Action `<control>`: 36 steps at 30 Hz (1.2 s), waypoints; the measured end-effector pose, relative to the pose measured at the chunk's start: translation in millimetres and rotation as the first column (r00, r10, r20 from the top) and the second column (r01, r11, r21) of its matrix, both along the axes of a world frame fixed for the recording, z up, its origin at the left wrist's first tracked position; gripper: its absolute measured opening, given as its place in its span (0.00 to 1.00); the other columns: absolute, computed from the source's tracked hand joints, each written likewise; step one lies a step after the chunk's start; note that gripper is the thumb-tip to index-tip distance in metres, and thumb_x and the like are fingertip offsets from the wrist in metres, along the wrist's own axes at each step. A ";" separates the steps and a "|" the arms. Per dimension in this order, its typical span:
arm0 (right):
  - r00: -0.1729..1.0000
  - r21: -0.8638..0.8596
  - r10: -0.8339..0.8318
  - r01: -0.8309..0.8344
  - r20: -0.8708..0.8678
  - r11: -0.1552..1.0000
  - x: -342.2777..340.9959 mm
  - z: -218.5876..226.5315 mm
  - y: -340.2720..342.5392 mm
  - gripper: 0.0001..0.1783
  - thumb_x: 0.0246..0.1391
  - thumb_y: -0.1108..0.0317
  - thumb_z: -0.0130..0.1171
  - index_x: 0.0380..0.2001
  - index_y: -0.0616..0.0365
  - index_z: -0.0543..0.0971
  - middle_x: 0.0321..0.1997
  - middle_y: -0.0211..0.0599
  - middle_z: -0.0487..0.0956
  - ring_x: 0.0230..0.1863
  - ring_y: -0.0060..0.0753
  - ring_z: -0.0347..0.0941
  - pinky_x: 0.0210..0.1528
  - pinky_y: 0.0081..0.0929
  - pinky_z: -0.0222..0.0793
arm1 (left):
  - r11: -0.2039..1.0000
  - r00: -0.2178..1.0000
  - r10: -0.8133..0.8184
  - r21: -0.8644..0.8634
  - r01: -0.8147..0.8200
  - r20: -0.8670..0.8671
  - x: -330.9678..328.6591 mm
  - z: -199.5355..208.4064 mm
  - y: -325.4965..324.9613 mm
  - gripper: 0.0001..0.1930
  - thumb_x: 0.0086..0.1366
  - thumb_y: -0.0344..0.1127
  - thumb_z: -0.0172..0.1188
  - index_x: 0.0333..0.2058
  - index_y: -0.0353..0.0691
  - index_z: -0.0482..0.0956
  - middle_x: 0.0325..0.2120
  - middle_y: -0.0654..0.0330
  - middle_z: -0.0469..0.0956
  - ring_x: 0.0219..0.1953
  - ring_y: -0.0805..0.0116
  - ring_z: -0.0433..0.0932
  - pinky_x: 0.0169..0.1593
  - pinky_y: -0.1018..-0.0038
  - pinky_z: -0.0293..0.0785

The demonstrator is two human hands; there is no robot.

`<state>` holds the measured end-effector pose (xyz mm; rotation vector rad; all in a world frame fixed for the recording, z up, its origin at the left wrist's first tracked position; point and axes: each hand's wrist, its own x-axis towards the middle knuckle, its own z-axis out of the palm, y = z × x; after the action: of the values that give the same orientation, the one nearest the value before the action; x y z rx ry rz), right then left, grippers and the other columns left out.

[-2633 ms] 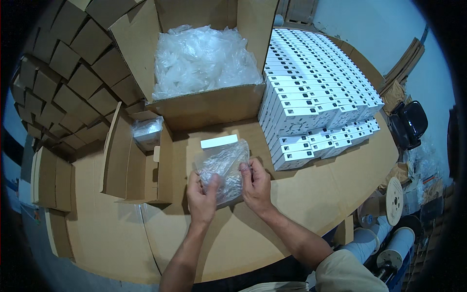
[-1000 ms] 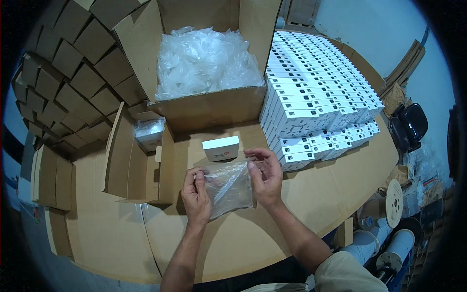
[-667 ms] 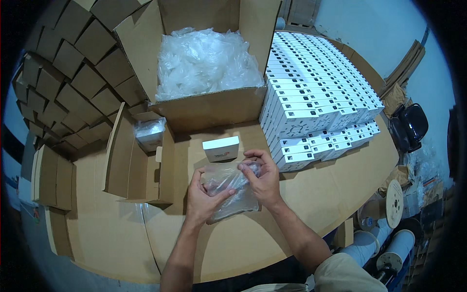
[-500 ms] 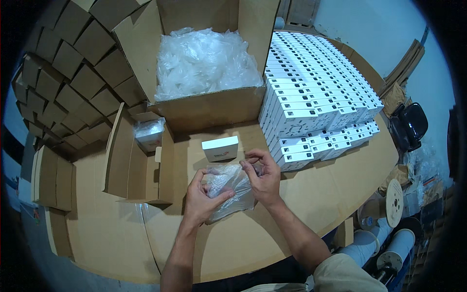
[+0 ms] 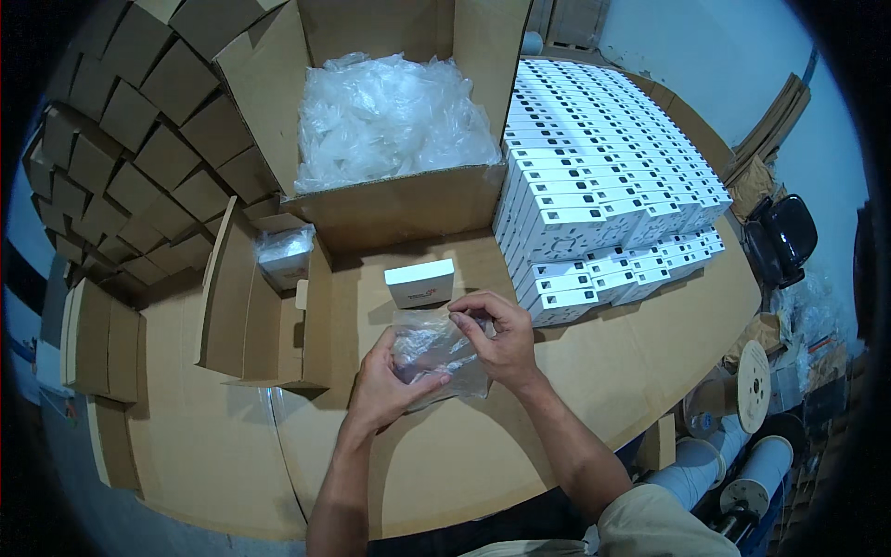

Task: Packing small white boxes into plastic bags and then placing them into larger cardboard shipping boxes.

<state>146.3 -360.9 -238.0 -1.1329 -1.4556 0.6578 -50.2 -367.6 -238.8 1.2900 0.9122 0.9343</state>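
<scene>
A clear plastic bag [image 5: 429,342] lies between my hands, above the cardboard tabletop. My left hand [image 5: 382,382] holds its left side, thumb across the front and fingers behind. At the bag's upper right edge, thumb and forefinger of my right hand [image 5: 506,342] pinch the film. Just beyond stands a small white box [image 5: 419,286] on its side edge, apart from both hands. To the left is an open brown carton [image 5: 316,339] with its flap raised. Inside its far end sits a plastic-wrapped white box [image 5: 286,257].
A large open carton [image 5: 399,209] full of clear plastic bags [image 5: 394,121] stands at the back. Rows of stacked white boxes [image 5: 575,227] fill the right rear. Brown cartons [image 5: 139,111] are piled at left. Wire spools [image 5: 752,385] stand beyond the table's right edge.
My right hand has shifted slightly left along the bag's top edge. The bag's film has been turned and spread a little between my hands. The boxes have not moved.
</scene>
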 end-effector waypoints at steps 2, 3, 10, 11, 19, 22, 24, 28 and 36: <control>1.000 0.013 -0.005 0.005 0.000 1.000 1.9 -0.7 0.3 0.10 0.54 0.80 0.64 0.40 0.64 0.82 0.39 0.36 0.83 0.35 0.25 0.79 0.40 0.23 0.75 | 0.999 0.999 -0.042 -0.026 0.041 -0.011 1.0 4.1 -0.6 0.30 0.53 0.24 0.75 0.53 0.35 0.70 0.45 0.55 0.81 0.46 0.69 0.82 0.49 0.73 0.80; 1.000 0.020 -0.003 0.003 -0.004 1.000 1.1 -2.1 0.9 0.11 0.53 0.80 0.64 0.41 0.65 0.82 0.39 0.36 0.83 0.36 0.25 0.79 0.41 0.23 0.75 | 0.997 0.999 -0.025 -0.067 0.023 -0.028 0.8 2.8 -0.9 0.30 0.54 0.24 0.75 0.54 0.34 0.71 0.45 0.55 0.81 0.46 0.69 0.82 0.50 0.72 0.80; 0.996 0.051 -0.044 0.040 0.081 0.998 -8.8 12.5 -3.2 0.10 0.53 0.80 0.64 0.40 0.63 0.81 0.44 0.38 0.83 0.38 0.28 0.79 0.43 0.24 0.75 | 0.997 0.995 0.010 -0.076 -0.018 -0.104 -1.5 -4.4 -0.5 0.30 0.55 0.25 0.74 0.56 0.33 0.72 0.46 0.54 0.82 0.47 0.69 0.82 0.51 0.71 0.79; 0.992 0.067 -0.061 0.054 0.109 0.996 -9.0 11.3 -2.8 0.10 0.53 0.80 0.64 0.40 0.62 0.81 0.44 0.39 0.83 0.38 0.29 0.79 0.43 0.25 0.75 | 0.997 0.994 0.011 -0.076 -0.019 -0.105 -1.9 -5.5 -0.5 0.30 0.55 0.25 0.74 0.56 0.33 0.72 0.46 0.54 0.82 0.47 0.69 0.82 0.51 0.71 0.79; 0.995 0.097 -0.043 0.035 0.085 0.995 -3.9 7.4 -1.4 0.09 0.51 0.79 0.66 0.37 0.62 0.81 0.43 0.39 0.83 0.41 0.34 0.80 0.44 0.29 0.76 | 0.997 0.992 0.041 -0.057 -0.048 -0.120 1.9 -2.5 -1.5 0.29 0.56 0.26 0.74 0.55 0.33 0.73 0.43 0.55 0.83 0.45 0.70 0.82 0.51 0.71 0.80; 0.982 0.170 -0.076 0.047 0.170 0.984 -3.3 10.3 -1.5 0.08 0.49 0.80 0.66 0.34 0.61 0.82 0.44 0.39 0.83 0.46 0.38 0.79 0.48 0.33 0.74 | 0.994 0.992 0.062 -0.088 -0.071 -0.108 0.7 -7.2 -0.2 0.29 0.55 0.27 0.75 0.54 0.33 0.74 0.43 0.54 0.84 0.44 0.69 0.83 0.50 0.70 0.80; 0.957 0.241 -0.108 0.042 0.271 0.970 -2.9 14.6 -2.0 0.09 0.46 0.80 0.68 0.33 0.59 0.82 0.47 0.39 0.82 0.51 0.42 0.77 0.53 0.36 0.72 | 0.994 0.982 0.102 -0.027 -0.107 -0.160 -0.1 -11.9 1.1 0.28 0.54 0.28 0.75 0.53 0.33 0.75 0.42 0.54 0.84 0.44 0.68 0.83 0.49 0.69 0.80; 0.941 0.309 -0.094 -0.012 0.326 0.951 -3.7 20.5 -5.0 0.11 0.44 0.79 0.68 0.34 0.58 0.80 0.47 0.38 0.80 0.53 0.46 0.75 0.55 0.40 0.71 | 0.980 0.947 0.195 0.082 -0.180 -0.257 -1.4 -14.8 2.2 0.28 0.51 0.31 0.76 0.51 0.32 0.77 0.41 0.52 0.85 0.44 0.64 0.84 0.49 0.67 0.80; 0.738 0.342 -0.138 -0.132 0.660 0.930 1.1 34.6 -6.8 0.12 0.43 0.74 0.70 0.33 0.55 0.80 0.40 0.31 0.79 0.44 0.38 0.74 0.53 0.38 0.67 | 0.980 0.928 0.191 0.117 -0.162 -0.321 -0.1 -13.8 3.3 0.27 0.52 0.34 0.76 0.50 0.33 0.77 0.41 0.52 0.85 0.44 0.63 0.84 0.49 0.66 0.80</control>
<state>147.4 -367.6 -203.4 -1.1165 -2.0883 -0.0895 -50.3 -364.3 -252.6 1.4876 1.2780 0.9200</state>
